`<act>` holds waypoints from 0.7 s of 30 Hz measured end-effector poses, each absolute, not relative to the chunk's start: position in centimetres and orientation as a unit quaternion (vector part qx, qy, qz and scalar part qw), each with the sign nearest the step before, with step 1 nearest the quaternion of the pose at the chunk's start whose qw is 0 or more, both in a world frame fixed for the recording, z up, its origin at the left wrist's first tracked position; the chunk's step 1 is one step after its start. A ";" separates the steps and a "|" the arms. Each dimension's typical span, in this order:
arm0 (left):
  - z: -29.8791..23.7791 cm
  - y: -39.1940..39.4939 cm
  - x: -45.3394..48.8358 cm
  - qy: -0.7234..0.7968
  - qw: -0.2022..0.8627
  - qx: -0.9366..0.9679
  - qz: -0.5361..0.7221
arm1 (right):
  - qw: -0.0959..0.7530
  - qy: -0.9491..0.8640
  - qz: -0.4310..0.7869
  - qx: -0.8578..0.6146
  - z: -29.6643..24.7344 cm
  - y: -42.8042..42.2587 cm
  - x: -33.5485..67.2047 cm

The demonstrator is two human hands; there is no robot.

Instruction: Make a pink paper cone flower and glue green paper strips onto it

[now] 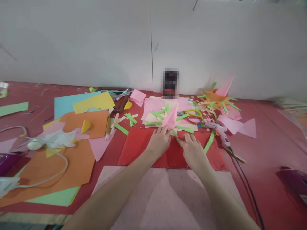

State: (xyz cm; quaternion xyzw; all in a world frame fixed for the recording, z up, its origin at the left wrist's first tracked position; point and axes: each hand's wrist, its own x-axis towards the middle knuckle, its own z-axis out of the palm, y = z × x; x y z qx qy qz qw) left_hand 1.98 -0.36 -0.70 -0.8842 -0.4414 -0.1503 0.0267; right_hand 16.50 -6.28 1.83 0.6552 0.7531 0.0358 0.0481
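My left hand (159, 141) and my right hand (192, 147) rest side by side on a red paper sheet (134, 147). Their fingertips press together at the base of a pink paper cone (170, 118) that stands in the middle of several green paper strips (184, 128) laid out around it on pale paper. The left fingers are curled around the cone's lower edge; the right fingers pinch next to it. A large pale pink sheet (165, 198) lies under my forearms.
Yellow-handled scissors (192, 113) and a pink glue gun (222, 132) with a black cord lie to the right. An orange-and-green paper flower (217, 97) sits by the wall. Orange, blue, yellow and green sheets (72, 159) cover the left, with a white cable (55, 166).
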 end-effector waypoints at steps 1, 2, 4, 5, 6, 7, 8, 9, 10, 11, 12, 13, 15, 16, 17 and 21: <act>-0.7 -0.4 2.0 -0.441 0.027 -0.885 -0.149 | 0.049 0.752 0.042 0.655 1.8 -6.4 16.5; -0.7 -0.4 2.0 -0.440 0.028 -0.885 -0.148 | 0.048 0.752 0.047 0.655 1.8 -6.4 16.4; -0.7 -0.4 2.0 -0.440 0.028 -0.886 -0.146 | 0.048 0.753 0.050 0.654 1.7 -6.5 16.4; -0.7 -0.4 2.0 -0.442 0.028 -0.885 -0.144 | 0.049 0.753 0.049 0.654 1.7 -6.5 16.3; -0.7 -0.5 2.0 -0.445 0.028 -0.884 -0.143 | 0.051 0.754 0.047 0.653 1.7 -6.5 16.3; -0.7 -0.5 2.0 -0.447 0.028 -0.883 -0.142 | 0.052 0.754 0.046 0.653 1.7 -6.5 16.3; -0.7 -0.5 2.1 -0.450 0.028 -0.881 -0.142 | 0.054 0.755 0.045 0.652 1.7 -6.4 16.3; -0.7 -0.5 2.1 -0.452 0.027 -0.880 -0.143 | 0.055 0.755 0.044 0.652 1.7 -6.4 16.3; -0.6 -0.5 2.1 -0.453 0.025 -0.879 -0.143 | 0.056 0.755 0.043 0.652 1.7 -6.3 16.3; -0.6 -0.4 2.2 -0.453 0.022 -0.879 -0.144 | 0.057 0.755 0.043 0.652 1.7 -6.3 16.3; -0.6 -0.4 2.2 -0.452 0.019 -0.880 -0.145 | 0.056 0.755 0.043 0.652 1.8 -6.3 16.3; -0.5 -0.4 2.2 -0.450 0.015 -0.881 -0.145 | 0.056 0.754 0.042 0.653 1.8 -6.2 16.4; -0.4 -0.2 2.3 -0.448 0.013 -0.882 -0.145 | 0.054 0.753 0.040 0.654 1.9 -6.2 16.3; -0.3 -0.2 2.3 -0.449 0.014 -0.882 -0.143 | 0.054 0.753 0.039 0.655 1.9 -6.2 16.3; -0.2 -0.2 2.4 -0.449 0.017 -0.882 -0.140 | 0.055 0.753 0.037 0.654 2.0 -6.2 16.3; -0.1 -0.2 2.6 -0.449 0.038 -0.885 -0.116 | 0.061 0.754 0.034 0.654 2.1 -6.1 16.3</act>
